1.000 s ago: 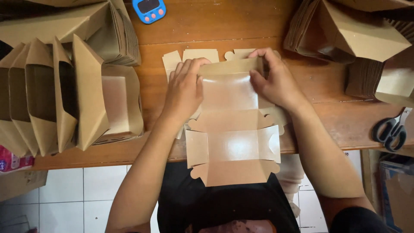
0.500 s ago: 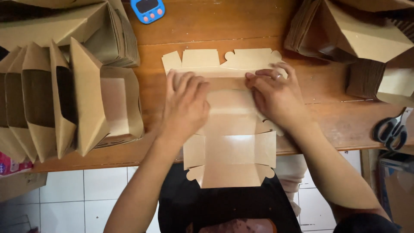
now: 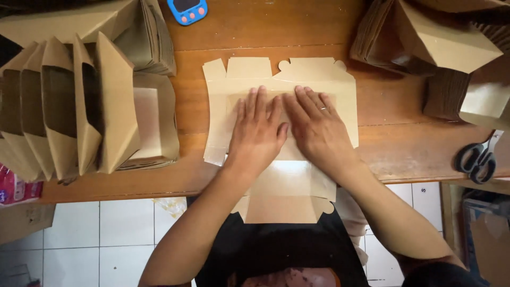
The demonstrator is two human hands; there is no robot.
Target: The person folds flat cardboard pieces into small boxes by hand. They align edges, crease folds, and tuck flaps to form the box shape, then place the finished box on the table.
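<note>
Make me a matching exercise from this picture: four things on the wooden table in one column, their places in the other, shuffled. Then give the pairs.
Things:
1. flat box blank
2. scissors
3. blue timer
4. row of folded boxes

Places:
A. right edge of the table
B. under both hands, the left hand and the right hand
C. left side of the table
D. top edge of the view

Pairs: 1-B, 2-A, 3-D, 4-C

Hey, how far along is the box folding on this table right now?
Done: a row of folded boxes stands at one side. In hand: the left hand and right hand press flat on an unfolded cardboard blank; no walls are up yet. Left: stacks of flat blanks wait on the other side.
</note>
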